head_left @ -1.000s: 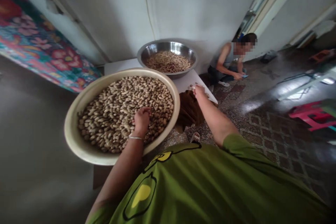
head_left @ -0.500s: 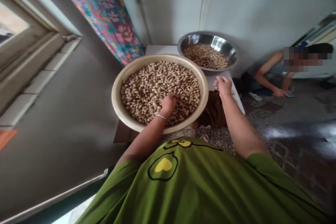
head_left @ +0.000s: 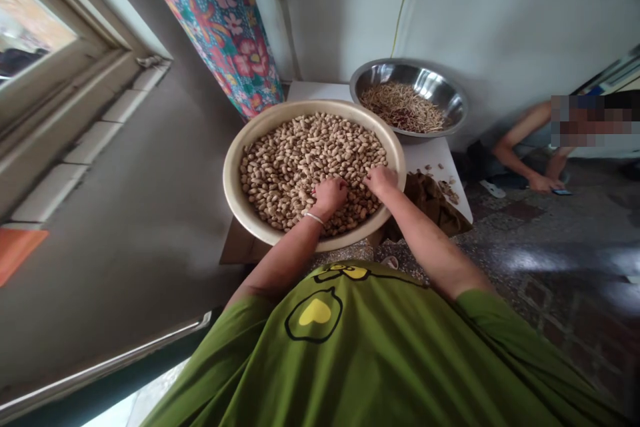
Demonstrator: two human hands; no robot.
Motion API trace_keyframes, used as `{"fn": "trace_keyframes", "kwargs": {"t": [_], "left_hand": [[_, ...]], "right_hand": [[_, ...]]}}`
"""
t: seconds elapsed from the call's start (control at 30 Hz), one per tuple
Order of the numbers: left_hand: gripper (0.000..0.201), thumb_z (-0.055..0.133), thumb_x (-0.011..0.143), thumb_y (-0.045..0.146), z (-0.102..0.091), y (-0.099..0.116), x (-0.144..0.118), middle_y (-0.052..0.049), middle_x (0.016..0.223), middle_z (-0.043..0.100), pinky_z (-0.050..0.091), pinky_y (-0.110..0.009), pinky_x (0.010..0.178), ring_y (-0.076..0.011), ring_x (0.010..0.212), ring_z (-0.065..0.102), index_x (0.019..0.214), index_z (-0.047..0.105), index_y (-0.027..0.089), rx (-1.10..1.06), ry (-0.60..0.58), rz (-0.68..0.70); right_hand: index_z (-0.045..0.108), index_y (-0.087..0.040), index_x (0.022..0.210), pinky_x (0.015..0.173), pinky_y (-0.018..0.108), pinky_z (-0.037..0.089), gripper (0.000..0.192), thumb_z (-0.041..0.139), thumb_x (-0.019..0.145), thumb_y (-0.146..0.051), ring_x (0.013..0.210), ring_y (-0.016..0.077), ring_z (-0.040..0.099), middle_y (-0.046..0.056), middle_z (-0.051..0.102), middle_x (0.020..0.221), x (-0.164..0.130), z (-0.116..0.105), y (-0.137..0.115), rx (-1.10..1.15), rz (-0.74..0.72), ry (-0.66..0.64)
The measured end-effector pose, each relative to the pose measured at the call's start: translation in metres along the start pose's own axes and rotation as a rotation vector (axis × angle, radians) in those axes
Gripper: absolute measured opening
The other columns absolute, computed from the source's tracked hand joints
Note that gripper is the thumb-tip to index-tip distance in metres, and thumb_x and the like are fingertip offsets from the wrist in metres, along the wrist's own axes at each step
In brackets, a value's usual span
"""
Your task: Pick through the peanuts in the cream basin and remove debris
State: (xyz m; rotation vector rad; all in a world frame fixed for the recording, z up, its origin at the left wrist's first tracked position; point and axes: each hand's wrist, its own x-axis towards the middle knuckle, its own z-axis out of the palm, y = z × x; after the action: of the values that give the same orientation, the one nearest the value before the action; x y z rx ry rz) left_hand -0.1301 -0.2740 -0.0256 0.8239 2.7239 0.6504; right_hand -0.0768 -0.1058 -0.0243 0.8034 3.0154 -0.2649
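Hands meet mid-frame on peanuts (head_left: 295, 163) in a cream basin (head_left: 235, 197). Left hand (head_left: 330, 193) looks curled on peanuts; right hand (head_left: 381, 179) fingers cannot be told.

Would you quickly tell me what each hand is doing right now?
Left hand: curled in the peanuts, grasp unclear.
Right hand: resting on peanuts, grasp unclear.

The big basin (head_left: 235, 167) looks like matt cream plastic, and it holds rough, dull peanuts (head_left: 300, 160). Behind the basin, the smaller bowl (head_left: 440, 90) is glossy polished metal. Left of the basin hangs a flowered cloth (head_left: 220, 20). Right of it, the floor (head_left: 550, 260) shines like smooth stone.
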Motion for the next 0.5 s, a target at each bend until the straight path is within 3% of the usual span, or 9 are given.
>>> {"fn": "trace_keyframes", "kwargs": {"t": [0.17,0.3,0.4,0.5], "left_hand": [[0.033,0.051,0.091,0.024,0.003,-0.006,0.000,-0.013,0.117,0.073,0.047,-0.038,0.093,-0.0288,0.110,0.065,0.111,0.077,0.019,0.032,0.013,0.031],[0.031,0.052,0.092,0.026,0.008,-0.014,0.007,-0.014,0.108,0.073,0.047,-0.041,0.092,-0.0299,0.103,0.064,0.107,0.076,0.013,-0.081,0.137,0.115],[0.037,0.052,0.094,0.041,0.012,-0.017,0.010,-0.013,0.099,0.071,0.049,-0.044,0.091,-0.0290,0.097,0.065,0.105,0.073,0.012,-0.338,0.279,0.146],[0.044,0.052,0.093,0.052,0.016,-0.017,0.009,-0.011,0.100,0.070,0.054,-0.040,0.088,-0.0250,0.093,0.066,0.108,0.068,0.014,-0.714,0.213,0.177]], "right_hand": [[0.076,-0.002,0.110,0.101,0.040,0.048,0.029,0.061,0.096,-0.024,0.116,0.0322,0.062,0.026,0.066,0.116,-0.003,-0.002,-0.008,-0.012,-0.068,-0.018],[0.074,-0.006,0.107,0.108,0.041,0.044,0.024,0.056,0.096,-0.018,0.121,0.0299,0.059,0.022,0.065,0.122,-0.011,-0.010,-0.007,0.092,-0.135,0.093],[0.072,-0.013,0.103,0.100,0.033,0.048,0.020,0.062,0.097,-0.029,0.109,0.0226,0.064,0.012,0.070,0.109,-0.023,-0.011,-0.016,0.476,-0.107,0.125],[0.068,-0.016,0.103,0.080,0.023,0.053,0.015,0.061,0.098,-0.029,0.086,0.0144,0.067,0.001,0.071,0.091,-0.036,-0.004,-0.031,1.141,-0.026,-0.092]]}}
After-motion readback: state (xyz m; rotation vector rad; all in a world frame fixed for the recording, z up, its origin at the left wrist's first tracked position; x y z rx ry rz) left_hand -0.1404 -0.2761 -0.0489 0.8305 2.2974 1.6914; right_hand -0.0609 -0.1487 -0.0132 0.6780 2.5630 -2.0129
